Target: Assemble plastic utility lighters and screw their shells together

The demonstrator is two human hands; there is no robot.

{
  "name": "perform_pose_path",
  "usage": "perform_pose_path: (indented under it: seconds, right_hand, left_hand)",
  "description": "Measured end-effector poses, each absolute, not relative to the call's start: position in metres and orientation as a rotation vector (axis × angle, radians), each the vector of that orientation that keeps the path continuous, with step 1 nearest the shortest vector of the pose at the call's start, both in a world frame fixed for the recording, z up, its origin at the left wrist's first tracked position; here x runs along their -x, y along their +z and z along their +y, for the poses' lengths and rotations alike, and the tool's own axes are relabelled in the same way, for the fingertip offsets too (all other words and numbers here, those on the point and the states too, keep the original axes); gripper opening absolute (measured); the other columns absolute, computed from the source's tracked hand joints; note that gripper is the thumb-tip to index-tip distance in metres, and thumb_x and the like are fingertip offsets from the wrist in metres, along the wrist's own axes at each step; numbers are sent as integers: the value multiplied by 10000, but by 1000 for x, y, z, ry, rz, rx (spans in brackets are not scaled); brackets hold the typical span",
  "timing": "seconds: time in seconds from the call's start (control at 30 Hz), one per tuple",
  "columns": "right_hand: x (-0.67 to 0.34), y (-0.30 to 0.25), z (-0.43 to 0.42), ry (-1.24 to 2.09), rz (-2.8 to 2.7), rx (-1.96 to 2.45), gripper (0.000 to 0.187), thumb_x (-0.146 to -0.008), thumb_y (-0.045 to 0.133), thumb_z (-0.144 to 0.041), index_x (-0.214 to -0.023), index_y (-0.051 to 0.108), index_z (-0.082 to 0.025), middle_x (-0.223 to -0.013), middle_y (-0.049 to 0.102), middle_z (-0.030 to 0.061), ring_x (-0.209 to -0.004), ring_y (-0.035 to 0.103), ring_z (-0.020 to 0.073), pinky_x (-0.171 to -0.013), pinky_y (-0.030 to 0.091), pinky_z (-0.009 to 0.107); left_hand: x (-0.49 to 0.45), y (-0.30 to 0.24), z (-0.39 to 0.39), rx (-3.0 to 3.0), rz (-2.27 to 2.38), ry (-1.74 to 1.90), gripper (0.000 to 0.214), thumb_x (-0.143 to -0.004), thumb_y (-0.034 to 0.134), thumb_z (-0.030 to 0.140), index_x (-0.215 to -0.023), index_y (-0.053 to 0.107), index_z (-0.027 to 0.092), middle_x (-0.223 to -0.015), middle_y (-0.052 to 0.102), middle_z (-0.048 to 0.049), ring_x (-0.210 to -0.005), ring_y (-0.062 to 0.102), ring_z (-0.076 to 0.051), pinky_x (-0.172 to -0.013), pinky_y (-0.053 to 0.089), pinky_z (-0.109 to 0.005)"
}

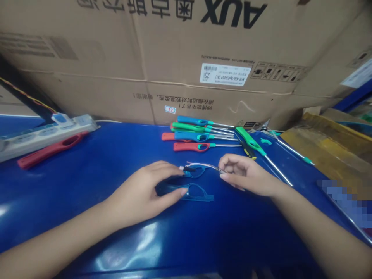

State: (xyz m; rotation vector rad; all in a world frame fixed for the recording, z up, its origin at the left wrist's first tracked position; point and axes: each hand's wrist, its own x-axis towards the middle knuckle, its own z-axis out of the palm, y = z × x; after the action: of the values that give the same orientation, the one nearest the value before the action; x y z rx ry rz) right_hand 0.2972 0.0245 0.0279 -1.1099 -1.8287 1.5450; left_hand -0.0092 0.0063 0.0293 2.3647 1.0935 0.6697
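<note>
Two blue lighter casing halves lie in front of me: the upper half under the fingertips of my left hand, the lower half by its thumb. This hand is spread, thumb and fingers apart, and hides the handle ends of both halves. A small black igniter with a white end sits at the upper half. From there a thin pale wire runs right to my right hand. That hand is closed in a pinch on the wire's end, where a small metallic bit shows between thumb and fingers.
Several assembled lighters in red, blue and green lie behind the hands. A green lighter slants beside a yellow-black tool. At left are a red casing and a power strip. A large cardboard box stands behind.
</note>
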Motion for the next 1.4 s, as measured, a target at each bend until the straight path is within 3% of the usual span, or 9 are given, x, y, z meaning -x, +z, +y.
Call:
perform_pose_path:
  seconds: [0.23, 0.4, 0.77, 0.97, 1.1, 1.2, 1.3, 1.4]
  right_hand:
    - [-292, 20, 21, 1488, -1866, 1072, 225, -929, 703, -373, -912, 565, -197, -764, 497, -40, -644, 440, 85, -570, 367, 212]
    - [-289, 22, 18, 1385, -1988, 1143, 170, -932, 683, -336, -891, 588, -202, -768, 527, -23, -652, 480, 99, -589, 410, 225]
    - [-289, 21, 19, 1002, -2344, 1121, 99, -920, 649, -246, -857, 576, -226, -798, 576, -17, -671, 491, 118, -615, 411, 248]
    - [-281, 22, 9, 912, -2465, 1173, 201, -863, 601, -123, -1007, 563, -258, -865, 623, -25, -715, 538, 131, -660, 432, 255]
    - [-263, 19, -2, 791, -2496, 1112, 248, -898, 693, -319, -1131, 623, -266, -1012, 702, 23, -896, 630, 186, -801, 472, 316]
    - [-251, 13, -8, 755, -2437, 1050, 129, -984, 609, -341, -993, 681, -234, -853, 709, 21, -768, 626, 157, -696, 447, 286]
    - [-247, 11, -9, 812, -2333, 1046, 215, -1013, 570, -309, -852, 681, -222, -709, 658, -3, -621, 565, 118, -590, 410, 255]
    - [-249, 14, -8, 818, -2353, 1022, 227, -1010, 573, -315, -815, 655, -230, -707, 653, 1, -617, 569, 127, -586, 424, 261]
  left_hand:
    - [-1, 26, 7, -1367, 989, 689, 246, -897, 746, 419, -987, 783, 193, -966, 805, -49, -778, 732, -146, -743, 615, -238]
    - [-4, 26, 6, -933, 866, 702, 293, -894, 757, 441, -987, 812, 169, -928, 811, -94, -652, 711, -117, -636, 604, -197]
    - [-1, 21, 5, -902, 851, 715, 242, -883, 767, 264, -1104, 804, 174, -938, 816, -87, -858, 778, -172, -834, 636, -247]
    - [-9, 14, 0, -971, 889, 671, 255, -895, 771, 259, -1142, 776, 195, -970, 821, -64, -920, 788, -187, -930, 637, -326]
    - [-16, 13, -6, -890, 849, 652, 240, -903, 769, 268, -1132, 770, 198, -942, 823, -53, -904, 789, -160, -862, 638, -245]
    - [-19, 11, -10, -820, 810, 626, 238, -901, 777, 279, -1128, 766, 207, -908, 823, -44, -880, 789, -134, -803, 624, -177]
    - [-21, 10, -9, -820, 824, 660, 205, -868, 809, 254, -1063, 774, 201, -881, 816, -25, -829, 781, -116, -767, 622, -157]
    - [-21, 11, -7, -847, 874, 693, 188, -830, 834, 231, -1000, 771, 182, -811, 792, -5, -746, 755, -100, -694, 618, -146]
